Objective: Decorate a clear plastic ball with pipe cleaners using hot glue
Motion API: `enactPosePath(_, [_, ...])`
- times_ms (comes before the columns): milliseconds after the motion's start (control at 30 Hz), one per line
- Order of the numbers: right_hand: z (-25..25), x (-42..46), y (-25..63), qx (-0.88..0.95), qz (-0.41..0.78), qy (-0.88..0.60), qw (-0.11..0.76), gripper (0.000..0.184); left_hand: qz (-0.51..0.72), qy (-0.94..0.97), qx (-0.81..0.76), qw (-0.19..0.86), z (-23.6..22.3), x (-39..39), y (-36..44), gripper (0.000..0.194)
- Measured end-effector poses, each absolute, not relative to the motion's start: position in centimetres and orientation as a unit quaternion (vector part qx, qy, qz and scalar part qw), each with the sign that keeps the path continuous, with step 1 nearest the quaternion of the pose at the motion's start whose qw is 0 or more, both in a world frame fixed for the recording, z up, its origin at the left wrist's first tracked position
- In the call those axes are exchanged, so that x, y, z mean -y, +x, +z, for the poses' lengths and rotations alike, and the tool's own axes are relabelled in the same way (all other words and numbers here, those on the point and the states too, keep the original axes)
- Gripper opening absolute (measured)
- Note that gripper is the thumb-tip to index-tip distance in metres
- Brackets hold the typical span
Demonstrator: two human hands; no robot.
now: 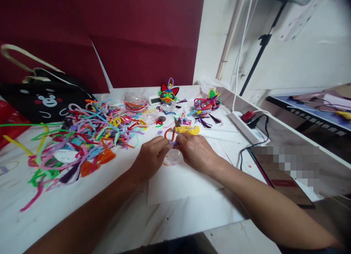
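Both hands meet over a sheet of white paper on the table. The fingers of my left hand are closed on one end of a short purple pipe cleaner. On its other side, my right hand pinches it too. Just below the fingers sits a clear plastic ball with some orange at its lower left. An orange pipe cleaner loop rises behind the hands. A yellow-handled tool lies just beyond my right hand.
A large heap of coloured pipe cleaners covers the left side. Finished-looking pipe cleaner figures stand at the back, near a small digital timer. A black bag is at far left. On the right are a power strip and a tablet.
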State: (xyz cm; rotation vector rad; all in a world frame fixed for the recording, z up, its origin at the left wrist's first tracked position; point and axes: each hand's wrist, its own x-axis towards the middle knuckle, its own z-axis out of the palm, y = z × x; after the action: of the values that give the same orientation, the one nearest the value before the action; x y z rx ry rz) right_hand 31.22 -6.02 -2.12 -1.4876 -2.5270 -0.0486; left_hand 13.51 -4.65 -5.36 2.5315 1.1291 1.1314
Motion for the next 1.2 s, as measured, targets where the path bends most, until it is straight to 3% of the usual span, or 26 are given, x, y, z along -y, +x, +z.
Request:
enactPosePath(133, [-2.3, 5.7, 31.6, 0.848, 0.033, -0.505, 0.158, 0.013, 0.405, 0.772, -0.431, 0.232, -4.9, 4.8, 13.7, 0.026])
enactPosePath(300, [-3.6, 5.2, 31.1, 0.797, 0.174, -0.477, 0.327, 0.011, 0.472, 0.632, -0.437, 0.433, -5.1, 4.5, 13.9, 0.023])
enactPosePath(400, [-4.4, 4.9, 30.7, 0.750, 0.259, -0.466, 0.392, 0.011, 0.495, 0.578, -0.434, 0.482, -5.4, 4.4, 14.2, 0.023])
enactPosePath(567, [-4.9, 4.4, 30.9, 0.718, 0.317, -0.448, 0.428, 0.020, 0.476, 0.581, -0.428, 0.502, -5.5, 4.3, 14.2, 0.027])
enactPosePath(700, [-4.5, 4.5, 31.1, 0.724, 0.279, -0.472, 0.420, 0.021, 0.447, 0.648, -0.432, 0.439, -5.1, 4.5, 13.9, 0.031])
enactPosePath(1000, [-4.0, 5.2, 31.0, 0.799, 0.129, -0.488, 0.327, 0.020, 0.377, 0.825, -0.417, 0.069, -4.9, 4.9, 13.6, 0.033])
enactPosePath(1200, [-3.6, 5.4, 31.1, 0.833, 0.049, -0.499, 0.235, 0.018, 0.321, 0.858, -0.400, -0.015, -5.6, 4.8, 13.5, 0.028])
